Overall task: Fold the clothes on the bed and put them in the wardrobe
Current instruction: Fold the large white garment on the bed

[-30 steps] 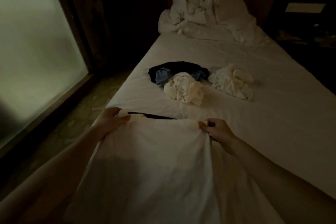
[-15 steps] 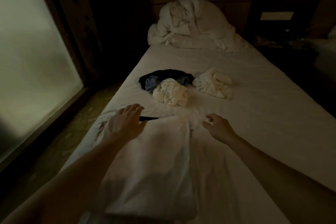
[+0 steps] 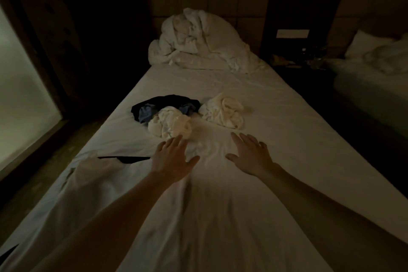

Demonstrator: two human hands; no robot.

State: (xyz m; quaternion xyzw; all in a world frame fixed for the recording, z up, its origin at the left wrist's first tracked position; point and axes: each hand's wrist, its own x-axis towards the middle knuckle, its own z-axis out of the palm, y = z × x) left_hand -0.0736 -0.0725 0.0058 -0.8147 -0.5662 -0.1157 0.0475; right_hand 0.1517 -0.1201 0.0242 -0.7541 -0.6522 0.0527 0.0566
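Hands [image 3: 212, 159] flat, fingers spread, on smooth white garment [image 3: 136, 201].

A single wide-angle camera, worn on the person's head, looked forward and down along the bed [image 3: 276, 117] from its foot end toward the headboard, with straight lines bowed near the frame edges. Both forearms entered from the bottom edge, the left hand [image 3: 173, 160] and right hand [image 3: 251, 157] sitting close below the lens near the centre, while the heaped duvet [image 3: 198, 44] at the far end appeared small and distant. A frosted window [image 3: 19, 106] filled the left edge and a second bed [image 3: 375, 77] clipped the right; only this one view was present.
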